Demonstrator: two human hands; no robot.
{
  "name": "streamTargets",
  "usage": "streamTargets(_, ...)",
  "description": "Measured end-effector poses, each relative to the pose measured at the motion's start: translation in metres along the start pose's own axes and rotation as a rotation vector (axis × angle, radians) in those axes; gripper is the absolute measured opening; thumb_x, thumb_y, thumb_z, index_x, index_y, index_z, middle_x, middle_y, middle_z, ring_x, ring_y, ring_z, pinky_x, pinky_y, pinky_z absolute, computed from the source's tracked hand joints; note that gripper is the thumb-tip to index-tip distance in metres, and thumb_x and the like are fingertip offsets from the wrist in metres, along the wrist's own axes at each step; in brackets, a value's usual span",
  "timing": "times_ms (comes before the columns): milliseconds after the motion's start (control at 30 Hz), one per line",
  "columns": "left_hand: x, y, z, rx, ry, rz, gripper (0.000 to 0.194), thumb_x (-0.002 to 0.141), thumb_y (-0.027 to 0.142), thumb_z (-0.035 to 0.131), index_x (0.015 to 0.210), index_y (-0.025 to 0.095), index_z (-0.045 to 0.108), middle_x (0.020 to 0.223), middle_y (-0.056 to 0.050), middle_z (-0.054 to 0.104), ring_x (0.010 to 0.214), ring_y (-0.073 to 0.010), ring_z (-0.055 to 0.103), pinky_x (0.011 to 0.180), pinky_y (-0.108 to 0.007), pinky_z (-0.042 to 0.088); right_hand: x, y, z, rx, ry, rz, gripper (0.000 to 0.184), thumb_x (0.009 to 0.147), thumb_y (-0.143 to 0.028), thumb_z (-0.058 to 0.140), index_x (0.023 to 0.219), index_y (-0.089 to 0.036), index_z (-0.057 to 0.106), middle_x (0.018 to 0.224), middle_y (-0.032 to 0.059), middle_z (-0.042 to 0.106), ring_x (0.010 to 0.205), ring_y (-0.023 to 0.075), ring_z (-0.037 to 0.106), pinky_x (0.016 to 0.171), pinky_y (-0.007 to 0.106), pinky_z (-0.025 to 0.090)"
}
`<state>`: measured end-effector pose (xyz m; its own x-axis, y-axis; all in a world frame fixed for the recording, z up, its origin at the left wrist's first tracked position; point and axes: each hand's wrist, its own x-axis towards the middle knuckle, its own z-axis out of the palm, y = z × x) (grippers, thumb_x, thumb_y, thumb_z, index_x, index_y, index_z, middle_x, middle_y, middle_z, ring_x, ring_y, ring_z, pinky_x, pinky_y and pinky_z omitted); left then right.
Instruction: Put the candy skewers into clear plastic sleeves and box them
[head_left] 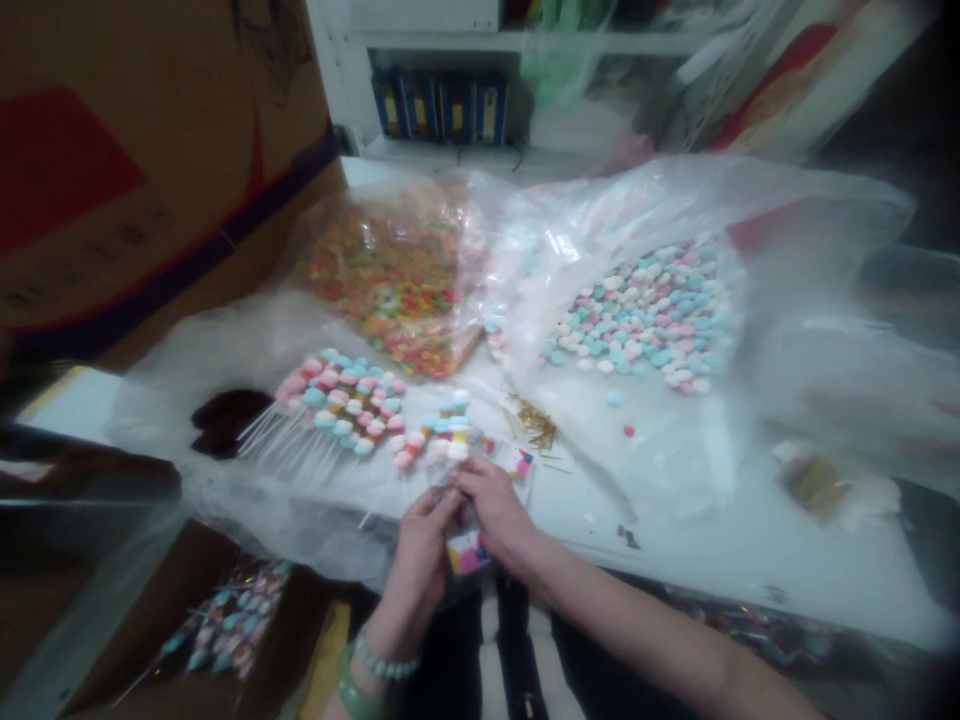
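My left hand (426, 545) and my right hand (495, 505) meet at the table's front edge, fingertips pinched together. Between them is the lower part of a marshmallow skewer (456, 425), its pink, white, blue and yellow sweets pointing away from me. Clear film seems to surround it; blur hides the exact grip and anything small in the fingers. Clear bags with a colourful print (469, 553) lie under my hands. To the left, several finished marshmallow skewers (345, 400) rest in a row with white sticks towards me. Gold twist ties (534, 420) lie just beyond my right hand.
A large clear bag of loose marshmallows (637, 315) lies open at back right, beside a bag of orange and red gummies (405, 290). A big cardboard box (150, 170) stands at left. Below the table, an open carton (176, 600) holds wrapped skewers. Shelves (442, 40) stand behind.
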<state>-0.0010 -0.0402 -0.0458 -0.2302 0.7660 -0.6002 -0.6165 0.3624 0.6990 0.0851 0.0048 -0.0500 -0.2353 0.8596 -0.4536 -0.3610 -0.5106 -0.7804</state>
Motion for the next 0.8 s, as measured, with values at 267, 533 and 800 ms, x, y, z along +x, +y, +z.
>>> streamTargets(267,0.022,0.029,0.003,0.014,0.248,0.313,0.034,0.054,0.033,0.091,0.071,0.015,0.068,0.065,0.002,0.063,0.059,-0.0097,0.054,0.057,-0.021,0.044,-0.014,-0.029,-0.020,-0.185,-0.080,-0.115,0.012,0.060,-0.026,0.069,0.058,-0.018,0.060,0.073,-0.0007,0.064,0.077,0.0159,0.055,0.076,0.027,0.043)
streamTargets(533,0.011,0.022,0.036,-0.014,0.119,0.268,0.029,0.061,0.030,0.087,0.079,0.016,0.070,0.072,0.001,0.064,0.062,-0.0097,0.055,0.057,-0.020,0.045,-0.012,-0.026,-0.013,-0.089,0.032,-0.058,0.020,0.056,-0.031,0.068,0.053,-0.019,0.053,0.055,-0.0044,0.050,0.060,0.0122,0.044,0.062,0.026,0.039)
streamTargets(800,0.012,0.025,0.033,0.150,0.012,-0.001,0.024,0.062,0.026,0.086,0.075,0.013,0.070,0.071,-0.005,0.067,0.061,-0.0154,0.060,0.052,-0.024,0.049,-0.008,-0.041,-0.038,-0.226,0.020,-0.124,0.022,0.058,-0.032,0.068,0.051,-0.020,0.050,0.053,-0.0055,0.049,0.060,0.0117,0.042,0.061,0.025,0.038)
